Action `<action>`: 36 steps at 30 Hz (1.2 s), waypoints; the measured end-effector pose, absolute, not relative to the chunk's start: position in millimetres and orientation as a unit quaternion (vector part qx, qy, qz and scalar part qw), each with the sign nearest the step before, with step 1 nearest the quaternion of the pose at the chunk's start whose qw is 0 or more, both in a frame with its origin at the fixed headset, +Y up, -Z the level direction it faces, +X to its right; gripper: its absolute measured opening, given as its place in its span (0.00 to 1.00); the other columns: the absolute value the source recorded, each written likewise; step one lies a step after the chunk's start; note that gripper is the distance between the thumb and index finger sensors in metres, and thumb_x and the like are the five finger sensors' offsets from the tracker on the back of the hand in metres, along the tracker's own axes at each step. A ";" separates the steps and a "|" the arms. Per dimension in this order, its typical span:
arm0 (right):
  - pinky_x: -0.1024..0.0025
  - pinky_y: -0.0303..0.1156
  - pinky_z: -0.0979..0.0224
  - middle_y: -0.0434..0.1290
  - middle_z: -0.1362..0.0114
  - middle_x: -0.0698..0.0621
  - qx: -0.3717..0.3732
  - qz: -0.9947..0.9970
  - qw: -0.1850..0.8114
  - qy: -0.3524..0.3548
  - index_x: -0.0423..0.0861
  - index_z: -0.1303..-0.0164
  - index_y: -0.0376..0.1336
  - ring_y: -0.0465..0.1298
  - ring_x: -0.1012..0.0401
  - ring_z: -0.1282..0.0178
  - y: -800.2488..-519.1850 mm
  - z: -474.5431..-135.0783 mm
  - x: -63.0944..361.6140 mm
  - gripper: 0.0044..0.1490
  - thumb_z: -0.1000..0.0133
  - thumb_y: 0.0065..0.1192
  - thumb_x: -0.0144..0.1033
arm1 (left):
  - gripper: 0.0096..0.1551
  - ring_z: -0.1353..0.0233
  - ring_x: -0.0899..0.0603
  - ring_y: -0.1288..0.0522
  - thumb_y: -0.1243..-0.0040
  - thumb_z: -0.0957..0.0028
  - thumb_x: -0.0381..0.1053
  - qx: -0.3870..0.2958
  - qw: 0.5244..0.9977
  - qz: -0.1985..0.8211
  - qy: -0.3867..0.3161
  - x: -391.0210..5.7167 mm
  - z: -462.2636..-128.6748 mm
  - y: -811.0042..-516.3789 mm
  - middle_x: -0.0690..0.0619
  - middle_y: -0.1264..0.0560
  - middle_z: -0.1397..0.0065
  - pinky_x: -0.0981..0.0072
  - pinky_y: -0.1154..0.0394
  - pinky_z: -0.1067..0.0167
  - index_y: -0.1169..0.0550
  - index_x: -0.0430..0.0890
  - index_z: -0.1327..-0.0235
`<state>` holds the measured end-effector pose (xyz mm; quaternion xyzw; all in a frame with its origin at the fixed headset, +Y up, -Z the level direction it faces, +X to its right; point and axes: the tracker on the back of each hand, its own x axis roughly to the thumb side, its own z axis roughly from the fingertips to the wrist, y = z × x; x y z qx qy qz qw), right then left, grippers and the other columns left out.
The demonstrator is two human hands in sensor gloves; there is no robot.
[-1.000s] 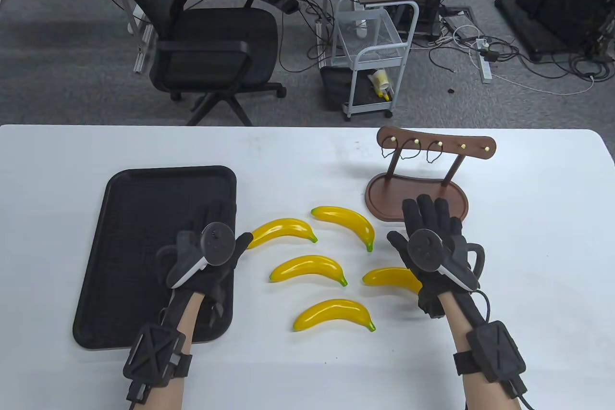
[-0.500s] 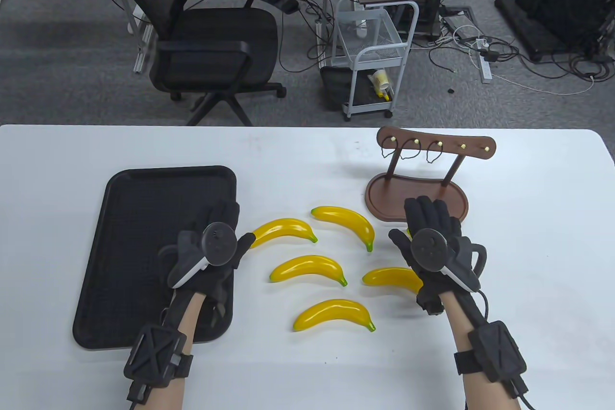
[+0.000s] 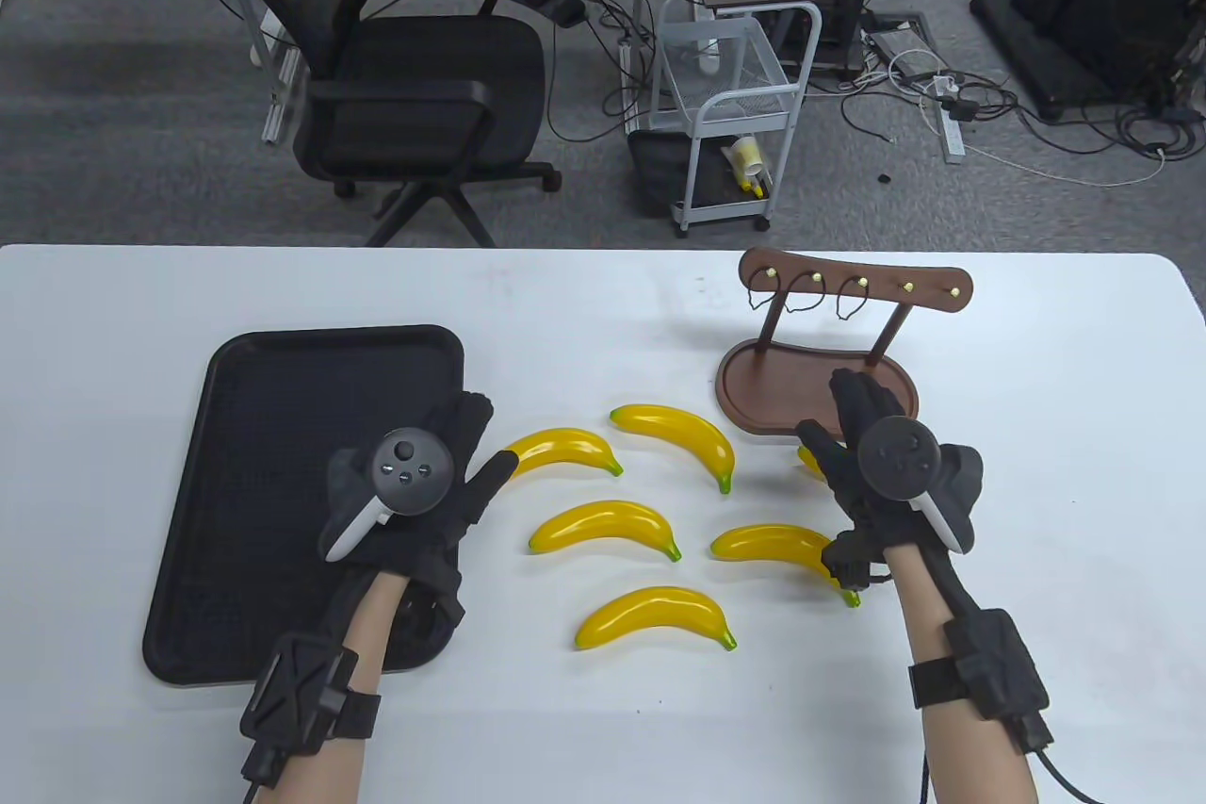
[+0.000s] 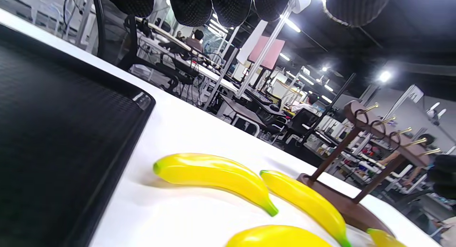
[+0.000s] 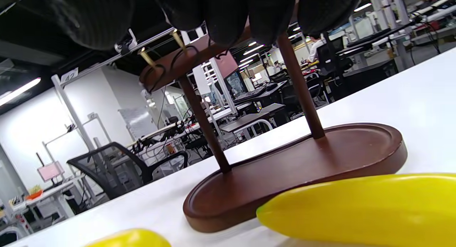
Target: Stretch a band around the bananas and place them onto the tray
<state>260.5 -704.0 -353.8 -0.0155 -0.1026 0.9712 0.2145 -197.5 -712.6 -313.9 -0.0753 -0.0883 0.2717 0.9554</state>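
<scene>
On the table (image 3: 603,729), the black tray (image 3: 283,389) lies bare and six bananas (image 3: 603,526) sit loose, unbanded. Over the last second the right hand (image 3: 871,465) has shifted toward the wooden rack (image 3: 853,286) holding the bands (image 3: 801,300), fingers extended, empty. The left hand (image 3: 424,484), released, has edged toward the nearest banana, so banding hasn't begun.

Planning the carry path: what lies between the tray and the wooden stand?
In the table view, two bananas lie on bare white table between the tray and the wooden stand.

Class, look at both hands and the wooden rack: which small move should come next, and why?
Probably the right hand reaches forward to the rack and takes one black band off its peg. Both hands hold nothing, the bananas lie loose and unbanded, the tray holds none, and the right fingers already hover above the rack's base.
</scene>
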 end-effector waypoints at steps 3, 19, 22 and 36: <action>0.38 0.64 0.27 0.58 0.14 0.41 -0.034 0.960 0.261 -0.099 0.45 0.16 0.50 0.60 0.40 0.17 -704.4 -360.3 268.7 0.46 0.40 0.56 0.56 | 0.42 0.08 0.34 0.52 0.60 0.36 0.70 -0.083 0.943 0.306 -0.100 -198.0 -314.9 -715.6 0.51 0.54 0.05 0.30 0.50 0.20 0.52 0.56 0.13; 0.46 0.67 0.28 0.61 0.17 0.40 -0.133 0.835 0.531 -0.058 0.44 0.18 0.52 0.65 0.42 0.21 -729.8 -402.6 300.8 0.44 0.40 0.59 0.52 | 0.43 0.08 0.37 0.50 0.59 0.35 0.70 -0.113 0.900 0.399 -0.137 -198.5 -318.8 -731.2 0.51 0.54 0.06 0.45 0.49 0.14 0.53 0.53 0.13; 0.47 0.68 0.28 0.61 0.17 0.40 -0.147 0.811 0.564 -0.052 0.44 0.18 0.52 0.65 0.42 0.21 -734.7 -410.3 301.7 0.44 0.40 0.60 0.51 | 0.44 0.08 0.37 0.49 0.59 0.35 0.70 -0.117 0.893 0.412 -0.141 -199.4 -318.9 -734.4 0.51 0.54 0.06 0.46 0.49 0.14 0.53 0.53 0.13; 0.53 0.71 0.29 0.64 0.20 0.41 -0.173 0.673 0.719 -0.014 0.44 0.19 0.53 0.70 0.46 0.24 -768.8 -439.8 295.1 0.43 0.40 0.62 0.50 | 0.43 0.08 0.38 0.47 0.56 0.34 0.68 -0.124 0.882 0.425 -0.158 -196.1 -317.8 -737.2 0.51 0.51 0.06 0.48 0.48 0.13 0.51 0.53 0.13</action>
